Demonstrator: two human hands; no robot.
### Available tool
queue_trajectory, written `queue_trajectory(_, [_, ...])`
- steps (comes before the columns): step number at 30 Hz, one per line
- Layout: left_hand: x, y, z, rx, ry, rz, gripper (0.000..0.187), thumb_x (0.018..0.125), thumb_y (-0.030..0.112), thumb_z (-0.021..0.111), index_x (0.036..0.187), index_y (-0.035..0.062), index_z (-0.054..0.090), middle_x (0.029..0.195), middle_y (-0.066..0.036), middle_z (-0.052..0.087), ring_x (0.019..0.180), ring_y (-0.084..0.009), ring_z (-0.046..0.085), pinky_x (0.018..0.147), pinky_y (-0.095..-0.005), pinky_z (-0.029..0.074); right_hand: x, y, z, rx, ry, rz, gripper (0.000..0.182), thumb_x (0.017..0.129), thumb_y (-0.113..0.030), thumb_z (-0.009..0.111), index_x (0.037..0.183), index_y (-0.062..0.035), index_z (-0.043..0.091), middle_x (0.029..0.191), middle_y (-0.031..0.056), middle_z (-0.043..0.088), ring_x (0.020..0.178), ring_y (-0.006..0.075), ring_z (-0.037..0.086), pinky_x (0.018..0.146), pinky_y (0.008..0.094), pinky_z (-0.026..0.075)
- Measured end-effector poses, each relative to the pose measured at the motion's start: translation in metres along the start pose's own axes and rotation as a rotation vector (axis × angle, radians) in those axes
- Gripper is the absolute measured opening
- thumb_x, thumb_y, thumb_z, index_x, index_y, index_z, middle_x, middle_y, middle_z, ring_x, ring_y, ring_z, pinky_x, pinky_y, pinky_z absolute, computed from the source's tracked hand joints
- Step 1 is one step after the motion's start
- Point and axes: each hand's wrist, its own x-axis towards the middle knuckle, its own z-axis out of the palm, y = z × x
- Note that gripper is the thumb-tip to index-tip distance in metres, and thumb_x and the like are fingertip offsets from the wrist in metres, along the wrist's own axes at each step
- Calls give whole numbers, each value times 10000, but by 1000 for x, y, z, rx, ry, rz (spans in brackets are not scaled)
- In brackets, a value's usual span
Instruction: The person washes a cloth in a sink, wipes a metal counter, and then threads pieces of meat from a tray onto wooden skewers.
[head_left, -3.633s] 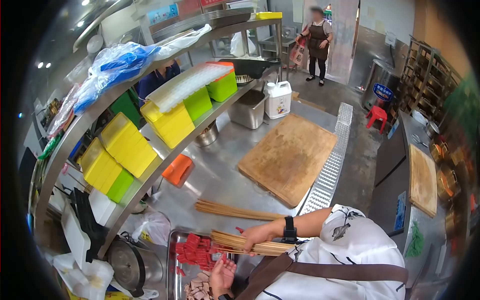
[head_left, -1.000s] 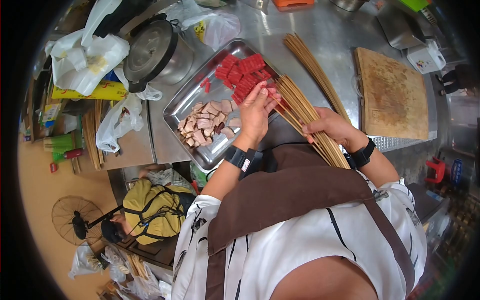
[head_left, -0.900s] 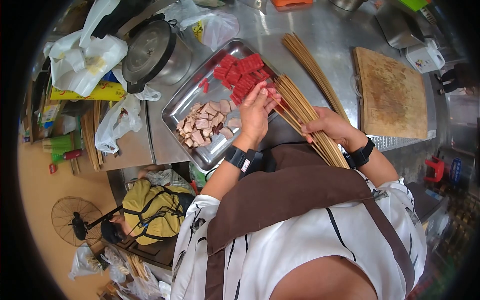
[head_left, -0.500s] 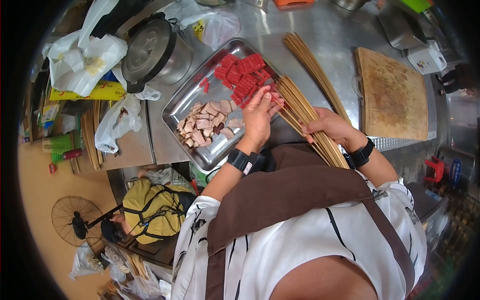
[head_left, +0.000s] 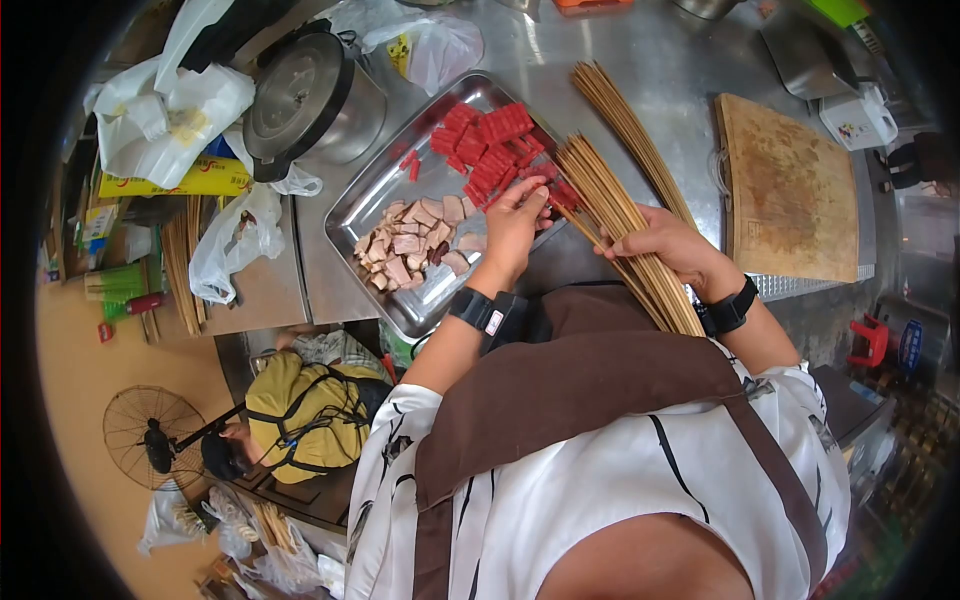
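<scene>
My right hand (head_left: 662,247) is closed round a thick bundle of bamboo skewers (head_left: 612,200), their tips fanned toward the tray. One skewer sticks out apart from the bundle, its tip end at my left fingers. My left hand (head_left: 515,228) is pinched at the tray's right edge, on what looks like a red piece of food; the fingers partly hide it. Below and beyond lies the steel tray (head_left: 345,215). It holds a heap of red food pieces (head_left: 482,150) and a pile of pale meat chunks (head_left: 408,243).
Another skewer bundle (head_left: 635,140) lies on the steel table (head_left: 640,40), left of a wooden cutting board (head_left: 785,195). A lidded pot (head_left: 300,100) and plastic bags (head_left: 435,50) stand beyond the tray. A person in a yellow top (head_left: 310,415) is at lower left, near a fan (head_left: 155,440).
The skewer bundle in my right hand has shifted slightly, its tips now further toward the far side. My left fingers have drawn in a little and stay by the skewer tip.
</scene>
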Motion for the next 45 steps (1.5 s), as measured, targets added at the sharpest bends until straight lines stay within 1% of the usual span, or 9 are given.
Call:
queue_trajectory(8, [7, 1, -24, -69, 32, 55, 180, 889, 120, 590, 1047, 38, 622, 829, 1, 578, 688, -83, 563, 577, -208, 498, -3, -1, -4, -73, 29, -14, 308, 758, 1, 630, 1049, 24, 531, 932, 64, 588, 863, 146, 618, 787, 251, 491])
queue_trajectory(14, [35, -22, -35, 646, 144, 287, 207, 846, 70, 598, 1033, -12, 565, 856, -62, 602, 642, -112, 581, 534, -247, 489, -1, 4, -9, 25, 13, 39, 233, 778, 9, 613, 993, 33, 524, 882, 100, 605, 790, 161, 641, 726, 249, 518])
queue_trajectory(17, [34, -14, -23, 769, 211, 361, 220, 825, 48, 606, 1037, 3, 568, 883, -104, 606, 694, -159, 604, 581, -288, 495, -3, 2, -7, 46, 44, 39, 212, 789, 8, 612, 978, 31, 521, 877, 103, 606, 773, 164, 648, 709, 248, 523])
queue_trajectory(20, [36, -9, -20, 999, 258, 675, 236, 795, 47, 615, 1029, 41, 584, 926, -127, 601, 757, -232, 614, 656, -339, 493, -5, 1, -9, 44, 47, 28, 203, 794, 10, 612, 974, 29, 520, 863, 102, 605, 760, 161, 648, 700, 244, 525])
queue_trajectory(26, [39, 6, -21, 1135, 138, 713, 177, 764, 79, 631, 939, 63, 605, 939, -134, 600, 807, -322, 598, 711, -397, 484, -3, 4, -10, 71, 30, 5, 194, 795, 6, 612, 964, 23, 519, 857, 103, 612, 756, 156, 643, 699, 238, 518])
queue_trajectory(29, [40, 9, -22, 1181, 86, 581, 137, 762, 99, 624, 884, 60, 576, 920, -146, 604, 861, -346, 593, 726, -427, 485, -2, 3, -11, 59, 14, 8, 191, 795, 2, 615, 960, 21, 520, 847, 100, 612, 754, 152, 640, 694, 236, 511])
queue_trajectory(35, [45, 4, -26, 1121, 132, 698, 110, 770, 107, 604, 867, 60, 584, 907, -164, 611, 819, -359, 601, 708, -439, 490, -1, 1, -10, 53, 19, 13, 189, 792, -4, 619, 952, 18, 521, 831, 95, 613, 739, 155, 633, 690, 245, 503])
queue_trajectory(41, [37, 19, -25, 1636, -10, 356, 201, 764, 94, 564, 945, 52, 640, 966, -229, 601, 879, -385, 611, 744, -437, 505, -2, -2, -9, 17, 12, 25, 182, 776, -14, 611, 941, 18, 541, 838, 73, 579, 731, 146, 614, 667, 242, 501])
queue_trajectory(45, [31, 19, -27, 1675, -56, 334, 236, 778, 87, 552, 982, 6, 638, 987, -227, 603, 880, -360, 626, 766, -425, 518, 1, 1, -13, 10, -53, -21, 243, 767, -15, 630, 984, 11, 524, 867, 80, 579, 740, 145, 605, 680, 253, 492])
